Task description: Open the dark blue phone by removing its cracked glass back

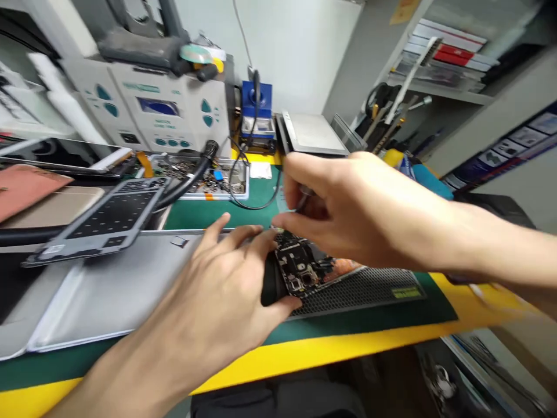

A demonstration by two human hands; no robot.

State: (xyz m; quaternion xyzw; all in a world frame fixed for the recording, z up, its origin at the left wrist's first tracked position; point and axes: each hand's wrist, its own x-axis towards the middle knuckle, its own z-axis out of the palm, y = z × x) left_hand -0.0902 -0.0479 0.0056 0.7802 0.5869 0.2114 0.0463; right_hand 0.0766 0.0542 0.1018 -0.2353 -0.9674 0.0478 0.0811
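An opened phone [300,261] lies on a dark perforated mat [365,296], its circuit board and camera modules exposed. My left hand [230,278] braces one end of it, thumb at the near edge and fingertips at the far edge. Over the phone's far side, my right hand [343,203] is closed in a pinch. A small metallic bit shows between its fingers, but the curled fingers hide what it is. Left of my hands, a grey phone back frame [113,215] rests tilted above a grey tray [143,278], which holds a small dark part [178,241].
Behind is a parts tray [200,174] full of small components, near a black hose [187,186] and a white hot-air station [152,110]. A blue soldering stand [256,110] is at the back. Tools [391,116] stand at right. The bench has a yellow front edge [313,353].
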